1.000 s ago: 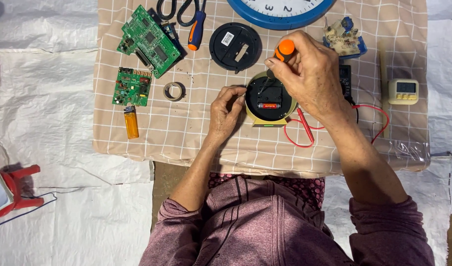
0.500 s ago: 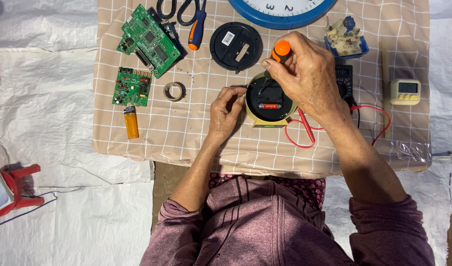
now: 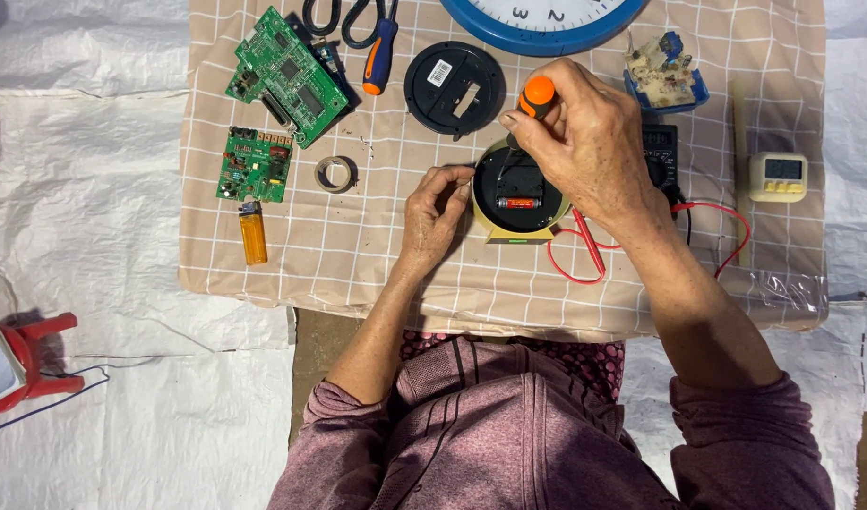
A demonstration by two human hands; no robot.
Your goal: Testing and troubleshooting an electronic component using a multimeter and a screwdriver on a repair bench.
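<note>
Clock (image 3: pixel 518 194) sits between left hand (image 3: pixel 435 212) and right hand (image 3: pixel 584 146).

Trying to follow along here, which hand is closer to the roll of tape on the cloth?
Left. The left hand rests just right of the tape roll, steadying the small yellow clock. The right hand is farther right, holding an orange-handled screwdriver over the clock.

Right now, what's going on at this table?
A person is working on a small round clock lying face down on a checked cloth. The right hand grips an orange-handled screwdriver held upright over the clock's black back, while the left hand steadies the clock's edge. Around them lie two green circuit boards, an orange lighter, a tape roll, a black round cover and a blue-rimmed wall clock.
</note>
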